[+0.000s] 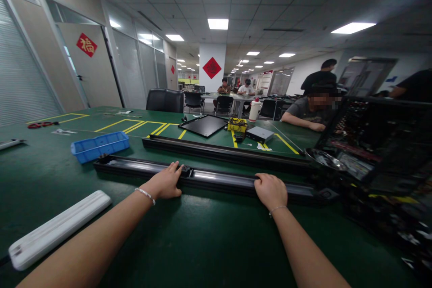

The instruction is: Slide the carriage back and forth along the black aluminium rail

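A long black rail (216, 177) with a shiny inner channel lies across the green table before me. My left hand (166, 182) spans it left of its middle, fingers reaching toward the far rim and thumb at the near side. Just right of those fingertips, a small black block (185, 170) sits in the channel. Farther right, my right hand (272, 190) is closed over the rail's edge, its fingertips partly hidden. Behind it lies a second long black rail (216, 150), roughly parallel and untouched by either hand.
A blue bin (100, 146) and white power strip (60, 229) lie left. Beyond the rails are a black panel (203, 125), yellow box with cables (237, 124), grey box (259, 134) and bottle (254, 110). A dark open case (367, 139) stands right, near a seated person (307, 110).
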`<action>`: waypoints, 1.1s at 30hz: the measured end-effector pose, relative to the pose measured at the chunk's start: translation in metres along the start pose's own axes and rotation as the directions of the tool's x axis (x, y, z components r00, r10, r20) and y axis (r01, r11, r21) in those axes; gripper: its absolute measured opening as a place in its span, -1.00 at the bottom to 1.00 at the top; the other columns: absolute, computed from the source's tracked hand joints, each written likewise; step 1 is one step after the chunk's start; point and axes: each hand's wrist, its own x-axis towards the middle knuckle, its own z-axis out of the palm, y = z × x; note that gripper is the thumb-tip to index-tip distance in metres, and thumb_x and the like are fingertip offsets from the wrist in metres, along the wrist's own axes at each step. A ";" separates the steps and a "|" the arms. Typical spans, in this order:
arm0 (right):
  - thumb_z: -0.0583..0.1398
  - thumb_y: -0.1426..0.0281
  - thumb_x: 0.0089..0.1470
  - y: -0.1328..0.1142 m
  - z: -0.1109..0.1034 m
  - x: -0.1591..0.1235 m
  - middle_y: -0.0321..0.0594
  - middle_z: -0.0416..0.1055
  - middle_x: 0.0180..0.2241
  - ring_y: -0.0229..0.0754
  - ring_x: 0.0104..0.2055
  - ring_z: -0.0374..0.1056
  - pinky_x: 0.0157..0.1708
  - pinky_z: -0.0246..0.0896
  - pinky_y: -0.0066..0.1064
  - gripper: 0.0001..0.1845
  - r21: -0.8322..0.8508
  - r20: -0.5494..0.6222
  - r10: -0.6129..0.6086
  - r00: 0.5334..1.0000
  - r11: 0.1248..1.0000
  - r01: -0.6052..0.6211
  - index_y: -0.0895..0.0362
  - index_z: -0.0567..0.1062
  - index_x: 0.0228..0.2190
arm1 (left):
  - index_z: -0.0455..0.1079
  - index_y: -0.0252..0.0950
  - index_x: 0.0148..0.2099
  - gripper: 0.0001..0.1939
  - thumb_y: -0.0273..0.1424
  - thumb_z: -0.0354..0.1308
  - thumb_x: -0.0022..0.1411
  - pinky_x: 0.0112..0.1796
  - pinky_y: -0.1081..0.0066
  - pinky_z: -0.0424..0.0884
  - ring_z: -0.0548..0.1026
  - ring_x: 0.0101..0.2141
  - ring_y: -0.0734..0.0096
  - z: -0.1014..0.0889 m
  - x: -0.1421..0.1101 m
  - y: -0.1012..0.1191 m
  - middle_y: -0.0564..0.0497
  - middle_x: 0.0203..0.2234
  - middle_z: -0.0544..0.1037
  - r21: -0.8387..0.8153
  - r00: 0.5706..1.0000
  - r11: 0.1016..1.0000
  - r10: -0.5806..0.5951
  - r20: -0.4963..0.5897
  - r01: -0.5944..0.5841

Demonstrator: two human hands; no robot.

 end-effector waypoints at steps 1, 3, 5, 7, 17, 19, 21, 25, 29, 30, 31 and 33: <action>-0.05 0.38 0.04 0.000 0.000 0.000 -0.25 0.45 -0.09 -0.16 -0.04 0.28 -0.04 0.02 -0.33 -0.58 0.001 -0.006 -0.003 1.000 1.000 0.003 0.07 0.51 -0.17 | -0.15 -0.57 0.29 -0.06 -0.24 0.08 -0.07 0.15 0.22 0.04 -0.04 0.23 -0.04 0.000 0.000 0.000 -0.42 0.26 -0.12 -0.001 1.000 1.000 -0.001 0.001 0.001; -0.06 0.38 0.04 0.000 0.000 0.000 -0.25 0.45 -0.09 -0.17 -0.03 0.28 -0.03 0.02 -0.33 -0.58 0.005 -0.012 -0.007 1.000 1.000 0.007 0.08 0.51 -0.17 | -0.15 -0.56 0.29 -0.06 -0.24 0.08 -0.07 0.15 0.21 0.04 -0.04 0.23 -0.05 -0.001 -0.001 0.002 -0.42 0.26 -0.12 -0.003 1.000 1.000 -0.002 0.002 0.002; -0.06 0.38 0.04 0.000 -0.001 0.000 -0.25 0.45 -0.09 -0.17 -0.03 0.28 -0.03 0.02 -0.33 -0.57 0.009 -0.007 -0.005 1.000 1.000 0.005 0.08 0.51 -0.16 | -0.15 -0.55 0.29 -0.06 -0.23 0.08 -0.07 0.14 0.18 0.06 -0.05 0.22 -0.07 -0.002 0.000 0.003 -0.42 0.26 -0.12 -0.005 1.000 1.000 -0.010 0.000 0.010; -0.06 0.38 0.04 -0.001 -0.001 0.000 -0.25 0.45 -0.09 -0.17 -0.03 0.28 -0.02 0.02 -0.32 -0.57 0.011 -0.004 -0.004 1.000 1.000 0.005 0.08 0.50 -0.16 | -0.16 -0.52 0.30 -0.05 -0.22 0.09 -0.07 0.13 0.15 0.06 -0.05 0.22 -0.10 -0.002 0.000 0.005 -0.41 0.26 -0.13 -0.007 1.000 1.000 -0.020 0.003 0.020; -0.07 0.38 0.04 0.000 0.000 -0.001 -0.25 0.46 -0.11 -0.15 -0.05 0.29 -0.03 0.03 -0.32 -0.57 0.005 -0.027 -0.017 0.999 1.000 0.017 0.09 0.51 -0.17 | -0.16 -0.53 0.30 -0.03 -0.21 0.10 -0.09 0.14 0.17 0.05 -0.05 0.22 -0.11 0.001 0.003 0.005 -0.43 0.26 -0.13 -0.009 1.000 1.000 -0.014 -0.008 0.014; -0.07 0.38 0.04 0.000 0.000 -0.001 -0.25 0.46 -0.10 -0.16 -0.05 0.29 -0.03 0.02 -0.32 -0.57 0.007 -0.022 -0.012 1.000 1.000 0.012 0.08 0.51 -0.17 | -0.13 -0.56 0.29 -0.05 -0.22 0.09 -0.09 0.16 0.19 0.02 -0.06 0.23 -0.06 0.003 0.003 0.004 -0.41 0.26 -0.12 -0.004 1.000 1.000 0.010 -0.027 -0.010; -0.06 0.38 0.04 -0.001 -0.001 -0.001 -0.24 0.45 -0.10 -0.16 -0.04 0.28 -0.02 0.02 -0.33 -0.57 0.009 -0.012 -0.006 1.000 1.000 0.006 0.08 0.51 -0.17 | -0.12 -0.59 0.28 -0.07 -0.23 0.06 -0.08 0.17 0.24 -0.02 -0.08 0.24 0.03 0.005 0.004 0.003 -0.38 0.26 -0.12 -0.003 0.998 0.999 0.043 -0.043 -0.043; -0.05 0.38 0.04 -0.001 -0.002 -0.001 -0.24 0.44 -0.08 -0.16 -0.03 0.28 -0.02 0.01 -0.32 -0.57 0.010 0.017 0.006 1.000 1.000 -0.006 0.07 0.50 -0.15 | -0.14 -0.62 0.28 -0.08 -0.24 0.03 -0.07 0.19 0.30 -0.05 -0.13 0.25 0.11 0.008 0.005 0.001 -0.35 0.27 -0.14 -0.034 0.997 0.997 0.068 -0.041 -0.069; -0.05 0.38 0.04 -0.001 -0.003 -0.001 -0.24 0.44 -0.08 -0.16 -0.03 0.28 -0.02 0.01 -0.33 -0.57 0.010 0.017 0.001 1.000 1.000 -0.001 0.07 0.50 -0.15 | -0.15 -0.61 0.28 -0.07 -0.24 0.02 -0.07 0.18 0.27 -0.04 -0.14 0.25 0.09 0.007 0.005 0.001 -0.36 0.27 -0.15 -0.046 0.997 0.997 0.068 -0.039 -0.069; -0.05 0.38 0.04 -0.001 -0.003 -0.001 -0.24 0.44 -0.08 -0.16 -0.03 0.28 -0.02 0.01 -0.33 -0.57 0.009 0.014 -0.001 1.000 1.000 0.001 0.07 0.50 -0.15 | -0.15 -0.61 0.28 -0.08 -0.24 0.02 -0.07 0.18 0.26 -0.03 -0.13 0.25 0.09 0.007 0.005 0.001 -0.35 0.27 -0.15 -0.046 0.997 0.997 0.067 -0.039 -0.069; -0.05 0.38 0.04 -0.002 -0.003 -0.001 -0.24 0.44 -0.08 -0.16 -0.03 0.28 -0.02 0.01 -0.33 -0.58 0.008 0.012 -0.001 1.000 1.000 0.001 0.07 0.50 -0.15 | -0.15 -0.60 0.28 -0.08 -0.24 0.02 -0.07 0.18 0.26 -0.03 -0.12 0.25 0.08 0.006 0.004 0.001 -0.35 0.27 -0.14 -0.046 0.997 0.997 0.067 -0.039 -0.069; -0.05 0.38 0.04 -0.002 -0.003 -0.001 -0.24 0.45 -0.08 -0.16 -0.03 0.28 -0.02 0.01 -0.33 -0.58 0.005 0.012 0.001 1.000 1.000 -0.001 0.08 0.50 -0.15 | -0.14 -0.62 0.27 -0.08 -0.24 0.03 -0.07 0.18 0.26 -0.02 -0.11 0.25 0.07 0.005 0.004 0.002 -0.37 0.26 -0.14 -0.045 0.997 0.997 0.069 -0.039 -0.070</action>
